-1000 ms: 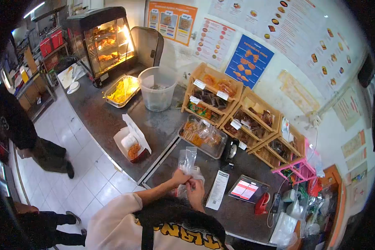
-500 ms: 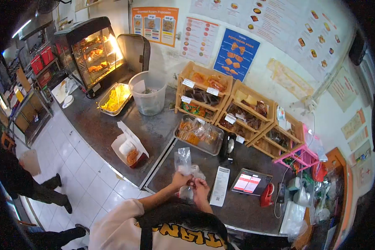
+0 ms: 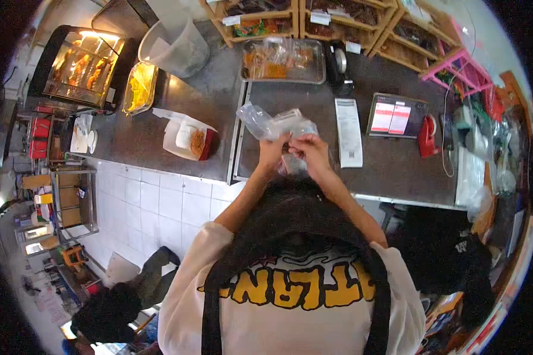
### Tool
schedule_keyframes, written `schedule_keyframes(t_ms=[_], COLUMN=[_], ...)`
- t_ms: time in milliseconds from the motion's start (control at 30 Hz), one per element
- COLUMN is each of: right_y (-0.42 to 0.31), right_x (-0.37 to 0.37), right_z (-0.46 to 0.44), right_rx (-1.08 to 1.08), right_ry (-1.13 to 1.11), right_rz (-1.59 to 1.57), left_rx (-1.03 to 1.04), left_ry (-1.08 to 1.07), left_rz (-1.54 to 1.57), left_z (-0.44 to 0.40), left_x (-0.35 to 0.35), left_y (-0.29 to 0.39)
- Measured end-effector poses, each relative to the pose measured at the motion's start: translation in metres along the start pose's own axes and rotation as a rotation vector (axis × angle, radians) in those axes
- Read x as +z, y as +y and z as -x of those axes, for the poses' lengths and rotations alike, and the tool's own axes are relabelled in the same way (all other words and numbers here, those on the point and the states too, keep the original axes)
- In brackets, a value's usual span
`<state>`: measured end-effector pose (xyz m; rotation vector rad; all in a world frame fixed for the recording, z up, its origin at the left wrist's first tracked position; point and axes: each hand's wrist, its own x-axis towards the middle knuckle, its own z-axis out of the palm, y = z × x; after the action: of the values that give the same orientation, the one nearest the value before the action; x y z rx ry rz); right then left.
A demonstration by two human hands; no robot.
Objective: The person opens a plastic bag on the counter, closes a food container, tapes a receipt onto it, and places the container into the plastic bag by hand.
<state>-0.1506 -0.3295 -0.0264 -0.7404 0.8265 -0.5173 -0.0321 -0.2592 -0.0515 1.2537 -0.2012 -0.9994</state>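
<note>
Both hands are close together over the dark counter near its front edge. My left hand (image 3: 272, 152) is closed on a clear plastic bag (image 3: 256, 120), whose loose end sticks out to the upper left. Beside it, my right hand (image 3: 311, 152) pinches the same plastic from the right, fingertips nearly touching the left ones. White and clear wrapping (image 3: 290, 121) shows above and below the fingers; its contents cannot be made out. A long printed receipt (image 3: 349, 133) lies just right of the hands.
An open box with rice and fried food (image 3: 189, 139) stands left. Behind are a tray of bagged food (image 3: 283, 61), a clear bucket (image 3: 177, 50) and a yellow-filled tray (image 3: 140, 87). A tablet (image 3: 397, 116) and red dispenser (image 3: 427, 137) stand right. People are at lower left and right.
The view has turned downward and swung round, so the counter sits higher in the frame. The plastic bag's loose end now points to the upper left. Both hands still hold the plastic.
</note>
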Motion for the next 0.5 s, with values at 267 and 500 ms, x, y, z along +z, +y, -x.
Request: schedule_keyframes(t_ms=[267,500], right_y=[-0.008,-0.007], right_x=[0.005,0.006], right_z=[0.001,0.0], right_rx=[-0.003,-0.009], right_ry=[-0.011,0.0], right_rz=[0.022,0.01], left_rx=[-0.047,-0.031], left_ry=[0.028,0.038], left_rz=[0.003,-0.05], left_z=[0.005,0.008], left_x=[0.009,0.008], left_y=[0.012,0.016])
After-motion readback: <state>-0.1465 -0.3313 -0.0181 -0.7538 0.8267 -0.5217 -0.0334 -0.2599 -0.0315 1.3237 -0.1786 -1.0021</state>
